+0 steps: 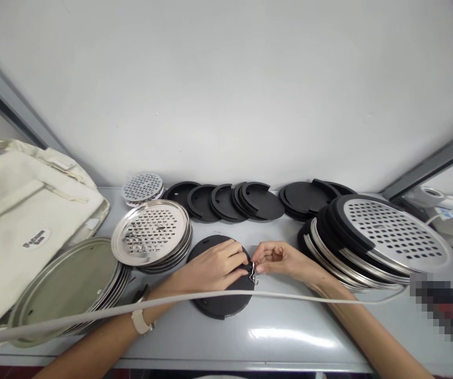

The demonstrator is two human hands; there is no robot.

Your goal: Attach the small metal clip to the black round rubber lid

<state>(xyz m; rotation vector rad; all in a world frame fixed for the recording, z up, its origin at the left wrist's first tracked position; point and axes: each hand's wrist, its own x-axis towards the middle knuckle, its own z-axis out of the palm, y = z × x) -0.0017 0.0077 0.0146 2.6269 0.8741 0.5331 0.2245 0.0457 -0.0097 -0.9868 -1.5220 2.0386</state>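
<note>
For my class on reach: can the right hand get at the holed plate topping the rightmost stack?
Probably yes: nothing covers the plate and it lies nearby, though the right hand is busy with a metal clip.
</note>
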